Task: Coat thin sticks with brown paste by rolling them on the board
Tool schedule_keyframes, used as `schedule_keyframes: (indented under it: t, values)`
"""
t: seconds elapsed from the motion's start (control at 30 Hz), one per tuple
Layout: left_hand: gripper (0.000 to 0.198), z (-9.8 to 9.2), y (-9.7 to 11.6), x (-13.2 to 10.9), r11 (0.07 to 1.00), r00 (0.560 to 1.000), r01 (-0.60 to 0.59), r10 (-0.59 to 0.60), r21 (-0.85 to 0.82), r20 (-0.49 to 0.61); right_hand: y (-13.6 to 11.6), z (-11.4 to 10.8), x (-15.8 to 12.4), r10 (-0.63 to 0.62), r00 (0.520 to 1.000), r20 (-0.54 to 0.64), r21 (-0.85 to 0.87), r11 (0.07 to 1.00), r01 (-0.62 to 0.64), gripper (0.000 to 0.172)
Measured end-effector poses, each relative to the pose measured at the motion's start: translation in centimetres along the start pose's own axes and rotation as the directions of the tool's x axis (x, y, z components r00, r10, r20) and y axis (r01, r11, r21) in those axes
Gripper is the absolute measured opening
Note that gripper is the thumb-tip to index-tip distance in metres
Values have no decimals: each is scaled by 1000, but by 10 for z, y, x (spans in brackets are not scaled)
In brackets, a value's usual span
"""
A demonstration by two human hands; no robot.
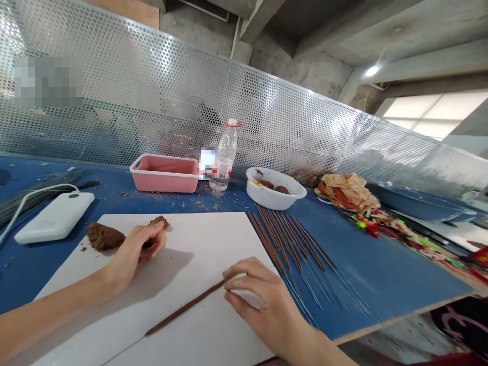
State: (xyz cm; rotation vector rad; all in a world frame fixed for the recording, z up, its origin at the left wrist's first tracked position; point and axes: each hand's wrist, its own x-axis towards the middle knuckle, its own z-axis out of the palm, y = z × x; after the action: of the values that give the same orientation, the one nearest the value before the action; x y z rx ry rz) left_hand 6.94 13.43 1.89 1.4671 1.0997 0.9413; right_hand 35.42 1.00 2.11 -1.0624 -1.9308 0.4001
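1. The left hand (133,249) is curled closed, seemingly gripping a pinch of brown dough (148,244), near a larger dough lump (102,236) on the white board (213,244);
2. The right hand (263,300) lies open, its fingers (238,279) touching a brown-coated stick (186,307) flat on the board; light, even pressure suits this coating.

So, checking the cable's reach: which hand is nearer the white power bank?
Left. The left hand sits right of the white power bank; the right hand is much farther right, on a brown-coated stick.

A blue workbench (396,264) carries a white board (213,239). Behind the board stand a pink tub (163,175) and a white bowl (274,201); brown-coated sticks (293,244) lie to its right.
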Motion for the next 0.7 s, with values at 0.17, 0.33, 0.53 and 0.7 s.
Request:
schedule_keyframes:
  t: [0.17, 0.33, 0.53, 0.7]
  values:
    - [67, 2, 2, 1, 1000, 1000, -12, 12, 3, 17, 19, 20, 16, 13, 991, 132, -69, 998, -4, 16]
    - [65, 4, 5, 0, 999, 999, -35, 35, -6, 6, 19, 19, 11, -39, 959, 282, -202, 974, 99, 21]
    - [64, 2, 0, -1, 1000, 1000, -21, 21, -1, 6, 14, 13, 10, 8, 947, 320, -220, 973, 67, 24]
    - [59, 8, 7, -6, 967, 978, -108, 62, 230, 198, 18, 11, 19, 34, 964, 264, -118, 993, -2, 20]
